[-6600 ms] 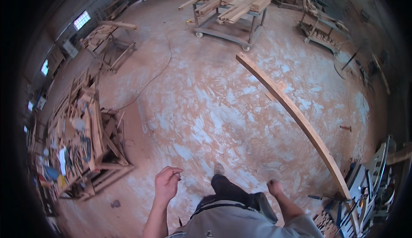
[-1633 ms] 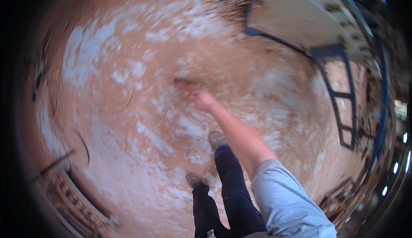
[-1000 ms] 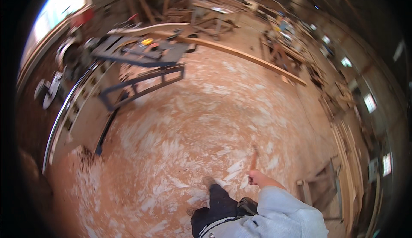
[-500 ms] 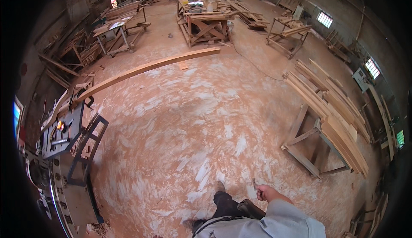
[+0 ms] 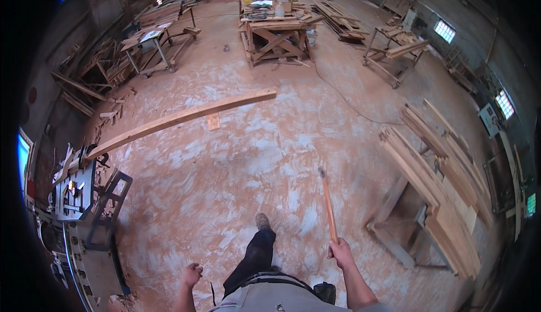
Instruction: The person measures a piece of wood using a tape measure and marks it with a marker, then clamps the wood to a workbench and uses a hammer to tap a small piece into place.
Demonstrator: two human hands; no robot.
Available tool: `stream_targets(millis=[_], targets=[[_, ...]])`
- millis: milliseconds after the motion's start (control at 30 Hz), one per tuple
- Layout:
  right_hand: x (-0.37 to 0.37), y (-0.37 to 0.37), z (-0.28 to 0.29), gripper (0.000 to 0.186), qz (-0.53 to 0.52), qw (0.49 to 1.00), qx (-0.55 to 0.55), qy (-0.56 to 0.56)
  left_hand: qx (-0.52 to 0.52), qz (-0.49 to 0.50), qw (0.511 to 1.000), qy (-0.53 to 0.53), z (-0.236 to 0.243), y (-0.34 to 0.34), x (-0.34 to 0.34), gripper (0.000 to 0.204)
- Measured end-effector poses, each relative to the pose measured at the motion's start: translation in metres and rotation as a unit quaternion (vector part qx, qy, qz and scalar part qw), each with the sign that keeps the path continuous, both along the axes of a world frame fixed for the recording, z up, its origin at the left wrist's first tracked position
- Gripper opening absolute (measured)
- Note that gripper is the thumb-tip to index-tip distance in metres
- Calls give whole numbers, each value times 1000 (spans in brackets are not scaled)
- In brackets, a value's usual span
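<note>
My right hand (image 5: 340, 253) is wrapped round the lower end of a long wooden handle. It looks like a hammer (image 5: 328, 208), pointing forward over the floor, with a small dark head at the far end; the head's exact shape is too small to make out. At the lower left, my left hand (image 5: 193, 274) hangs beside my body with its fingers loosely curled in, and nothing shows in it. One shoe (image 5: 262, 221) is forward on the dusty floor.
A long plank (image 5: 186, 119) juts from the machine table (image 5: 84, 191) at left, over a small wood piece (image 5: 213, 121). Stacked boards (image 5: 431, 171) rest on a stand at right. Ahead stands a cluttered workbench (image 5: 276, 33), with a cable (image 5: 349, 106) on the floor.
My right hand has swung outward, and the hammer now shows at full length. My left hand has come into view. A leg has stepped forward; the plank and boards appear nearer.
</note>
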State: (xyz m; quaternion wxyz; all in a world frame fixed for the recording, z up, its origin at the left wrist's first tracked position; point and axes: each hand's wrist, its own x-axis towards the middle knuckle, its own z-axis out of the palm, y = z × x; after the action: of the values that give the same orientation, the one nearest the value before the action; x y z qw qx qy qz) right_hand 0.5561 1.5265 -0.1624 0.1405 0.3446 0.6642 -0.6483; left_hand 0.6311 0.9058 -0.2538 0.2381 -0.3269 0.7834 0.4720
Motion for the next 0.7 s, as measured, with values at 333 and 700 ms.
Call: stream_targets(millis=[333, 700], targets=[[-227, 79, 25, 21, -48, 990, 134, 17, -23, 93, 934, 343, 171, 127, -397, 30], [-519, 195, -66, 23, 32, 978, 133, -160, -157, -115, 904, 380, 250, 282, -690, 28]])
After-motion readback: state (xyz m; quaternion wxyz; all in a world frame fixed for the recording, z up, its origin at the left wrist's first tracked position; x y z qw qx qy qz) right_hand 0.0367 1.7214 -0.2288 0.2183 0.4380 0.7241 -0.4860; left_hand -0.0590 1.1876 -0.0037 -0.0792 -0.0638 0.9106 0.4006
